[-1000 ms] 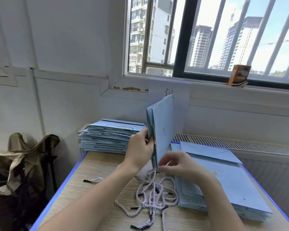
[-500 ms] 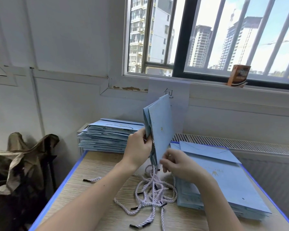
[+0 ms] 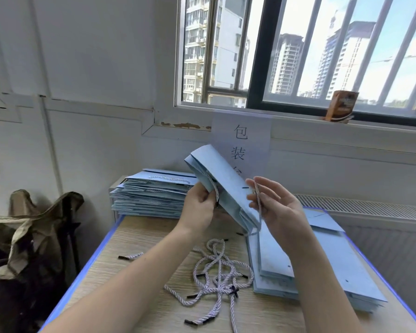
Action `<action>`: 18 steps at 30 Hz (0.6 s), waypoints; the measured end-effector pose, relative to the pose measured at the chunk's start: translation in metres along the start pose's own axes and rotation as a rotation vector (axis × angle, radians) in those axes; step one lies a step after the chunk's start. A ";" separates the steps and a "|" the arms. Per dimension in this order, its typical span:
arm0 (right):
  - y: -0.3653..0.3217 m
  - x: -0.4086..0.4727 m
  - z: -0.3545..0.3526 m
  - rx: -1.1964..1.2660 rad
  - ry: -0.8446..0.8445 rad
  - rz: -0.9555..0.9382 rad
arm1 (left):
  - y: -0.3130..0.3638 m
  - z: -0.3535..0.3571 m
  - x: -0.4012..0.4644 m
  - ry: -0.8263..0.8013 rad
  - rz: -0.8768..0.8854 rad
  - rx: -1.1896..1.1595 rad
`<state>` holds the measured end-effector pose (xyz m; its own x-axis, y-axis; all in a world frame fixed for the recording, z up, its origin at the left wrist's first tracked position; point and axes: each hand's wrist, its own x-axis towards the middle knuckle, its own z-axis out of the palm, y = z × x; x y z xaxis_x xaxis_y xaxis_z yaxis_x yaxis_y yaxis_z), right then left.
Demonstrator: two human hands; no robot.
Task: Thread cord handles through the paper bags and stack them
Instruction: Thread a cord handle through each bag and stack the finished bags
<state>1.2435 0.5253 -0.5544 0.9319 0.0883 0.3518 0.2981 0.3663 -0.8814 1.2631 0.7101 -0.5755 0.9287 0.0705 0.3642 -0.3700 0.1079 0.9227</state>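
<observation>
Our left hand [image 3: 198,207] grips the lower edge of the bag [image 3: 222,188], fingers curled round it and a cord [image 3: 215,191] end. Our right hand [image 3: 274,207], at 3 o'clock from the bag, is half open, thumb and forefinger pinching the cord's other end. We hold the bag tilted in the air between them, above the table [image 3: 139,280]. Loose cords [image 3: 216,272] lie at 6 o'clock; flat bags [image 3: 322,272] at 4 o'clock; the finished stack [image 3: 151,195] at 9 o'clock.

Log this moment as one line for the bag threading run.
step: threading cord | left hand: grips held bag | right hand: pinches cord | loose cords: on table | done stack: rear left
</observation>
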 end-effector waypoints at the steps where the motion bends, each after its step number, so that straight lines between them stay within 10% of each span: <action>1: 0.000 0.000 0.000 0.007 0.001 -0.003 | 0.002 0.001 0.000 -0.005 -0.045 -0.079; 5: -0.002 0.000 0.002 0.016 -0.037 0.045 | 0.008 0.003 -0.002 -0.113 -0.256 -0.304; 11: 0.004 -0.002 0.003 -0.175 -0.097 0.150 | -0.007 0.011 -0.014 -0.384 -0.500 0.007; 18: 0.010 0.002 -0.003 -0.345 0.110 0.123 | -0.006 0.006 -0.009 -0.167 -0.450 0.219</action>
<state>1.2488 0.5268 -0.5634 0.9761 0.0053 0.2171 0.2169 0.0241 -0.9759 1.2571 0.7029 -0.5833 0.9925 -0.0961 -0.0750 0.0633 -0.1195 0.9908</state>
